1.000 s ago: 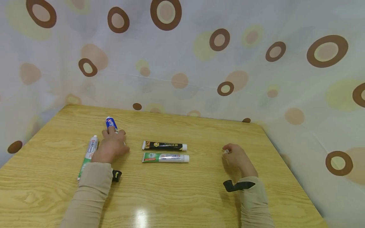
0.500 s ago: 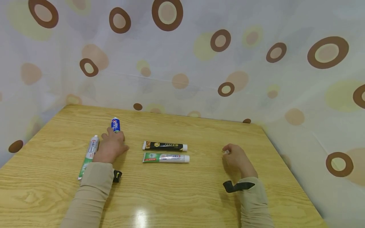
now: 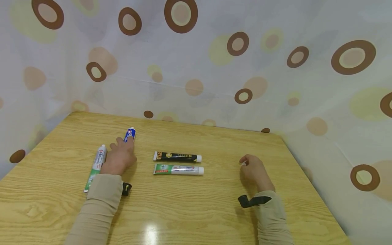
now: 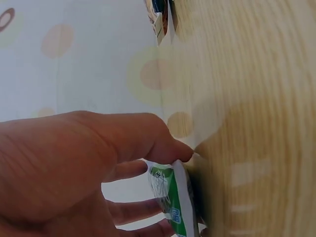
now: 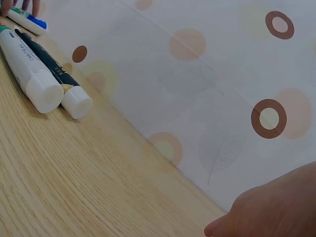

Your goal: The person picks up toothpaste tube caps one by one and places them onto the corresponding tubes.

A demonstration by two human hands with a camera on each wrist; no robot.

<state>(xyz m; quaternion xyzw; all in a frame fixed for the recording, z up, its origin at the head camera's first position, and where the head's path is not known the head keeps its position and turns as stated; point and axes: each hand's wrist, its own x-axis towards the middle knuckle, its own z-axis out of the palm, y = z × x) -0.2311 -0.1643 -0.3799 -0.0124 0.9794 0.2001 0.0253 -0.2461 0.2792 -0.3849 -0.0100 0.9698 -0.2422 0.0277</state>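
Observation:
At the left of the table, my left hand point(image 3: 120, 156) grips a blue toothpaste tube point(image 3: 130, 133) from above. In the left wrist view, thumb and fingers pinch the tube's green and white end point(image 4: 170, 195); its narrow white tip points away in the head view. Beside that hand, a silver and green toothpaste tube point(image 3: 97, 165) lies partly behind the sleeve. Over the right side, my right hand point(image 3: 255, 170) has bent fingers, with a small white thing point(image 3: 243, 164) showing at the fingertips. Its kind is too small to tell.
Mid-table, a black toothpaste tube point(image 3: 177, 157) and another silver and green tube point(image 3: 179, 169) lie parallel, white caps to the right. The wooden table point(image 3: 190, 211) meets a patterned curtain point(image 3: 196, 61) at the back and sides.
The blue tube's tip has swung to the right under my left hand, which shifts only slightly. My right hand stays nearly still. The other tubes keep their places.

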